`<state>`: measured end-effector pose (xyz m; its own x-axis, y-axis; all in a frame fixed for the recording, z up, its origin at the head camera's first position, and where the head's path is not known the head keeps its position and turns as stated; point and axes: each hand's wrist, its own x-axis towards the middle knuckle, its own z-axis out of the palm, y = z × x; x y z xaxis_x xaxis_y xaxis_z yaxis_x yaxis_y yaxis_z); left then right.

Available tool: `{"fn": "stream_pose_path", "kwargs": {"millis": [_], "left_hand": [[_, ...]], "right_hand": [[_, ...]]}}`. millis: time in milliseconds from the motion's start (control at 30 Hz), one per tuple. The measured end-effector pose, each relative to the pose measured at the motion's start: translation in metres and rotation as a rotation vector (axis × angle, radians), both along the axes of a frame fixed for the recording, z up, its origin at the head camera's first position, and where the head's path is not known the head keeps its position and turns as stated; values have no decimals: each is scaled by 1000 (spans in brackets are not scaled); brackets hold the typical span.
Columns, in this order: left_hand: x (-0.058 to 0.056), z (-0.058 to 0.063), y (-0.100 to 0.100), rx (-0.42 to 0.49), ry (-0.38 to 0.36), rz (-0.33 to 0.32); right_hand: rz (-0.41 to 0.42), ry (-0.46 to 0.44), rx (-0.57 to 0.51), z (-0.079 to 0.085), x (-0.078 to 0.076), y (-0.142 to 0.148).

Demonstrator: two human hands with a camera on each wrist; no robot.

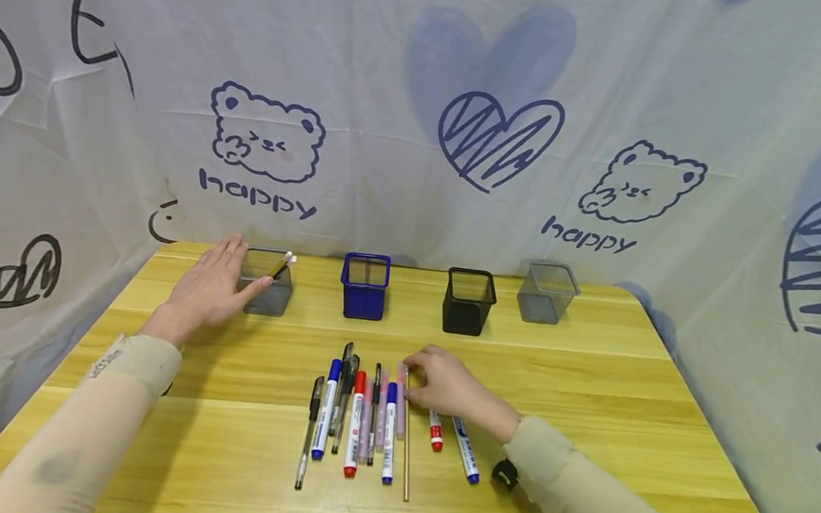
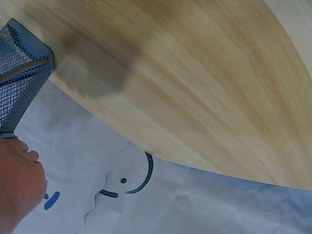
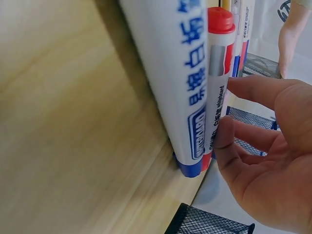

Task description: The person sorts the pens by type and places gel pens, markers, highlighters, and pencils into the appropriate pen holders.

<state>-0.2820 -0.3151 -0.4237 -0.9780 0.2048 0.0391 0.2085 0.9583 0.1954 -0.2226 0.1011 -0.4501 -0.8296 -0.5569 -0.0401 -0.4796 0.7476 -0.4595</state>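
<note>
My left hand [image 1: 210, 284] holds the left grey mesh pen holder [image 1: 268, 298], thumb across its front and fingers along its left side; in the left wrist view the hand [image 2: 19, 183] touches the rim. A gold pencil [image 1: 283, 265] with a white end leans inside. At the upper end of another gold pencil [image 1: 407, 447], lying on the table, are the bent fingers of my right hand [image 1: 448, 382], thumb and index tips apart. A pale pink pen [image 1: 400, 419] lies beside it. A red whiteboard marker [image 3: 217, 73] partly hides the fingertips in the right wrist view.
Several pens and markers, including a blue marker [image 1: 326, 409] and a red marker [image 1: 355, 427], lie mid-table. Behind stand a blue mesh holder [image 1: 364, 301], a black mesh holder [image 1: 467, 314] and another grey holder [image 1: 544, 304]. One blue marker [image 1: 466, 451] lies beneath the right wrist.
</note>
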Motion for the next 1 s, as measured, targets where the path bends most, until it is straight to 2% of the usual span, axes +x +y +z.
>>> {"fn": "stream_pose_path", "kwargs": {"millis": [533, 1000], "left_hand": [[1, 1, 1, -4, 0, 0], [1, 1, 0, -8, -8, -1]], "right_hand": [[-27, -9, 33, 7, -4, -12], [-43, -107, -132, -5, -14, -4]]}}
